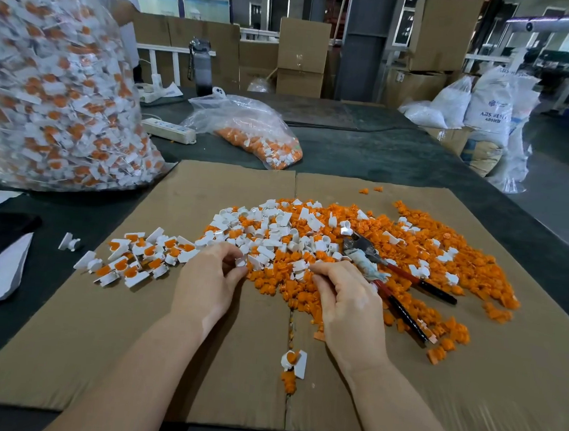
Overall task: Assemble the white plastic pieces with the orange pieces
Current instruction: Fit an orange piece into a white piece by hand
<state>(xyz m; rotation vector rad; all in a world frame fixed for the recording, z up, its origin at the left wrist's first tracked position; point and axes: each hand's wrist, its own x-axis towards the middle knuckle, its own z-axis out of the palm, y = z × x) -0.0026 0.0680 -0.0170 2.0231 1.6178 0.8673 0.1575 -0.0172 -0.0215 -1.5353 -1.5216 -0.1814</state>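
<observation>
Here the left hand (214,274) pinches a small white piece (240,262) between thumb and fingertips at the near edge of the mixed pile (325,246), probably to have it ready for joining. The right hand (344,299) reaches with curled fingers into the orange pieces (284,285); whether it grips one, I cannot tell. Finished pieces (138,254), white with orange inserts, lie at 9 o'clock from the hands on the rough brown cardboard (126,356). Red-handled pliers (395,269) rest at 3 o'clock.

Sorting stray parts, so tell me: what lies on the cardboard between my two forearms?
In the head view, one assembled white-and-orange piece and a loose orange piece lie on the cardboard seam.
</observation>
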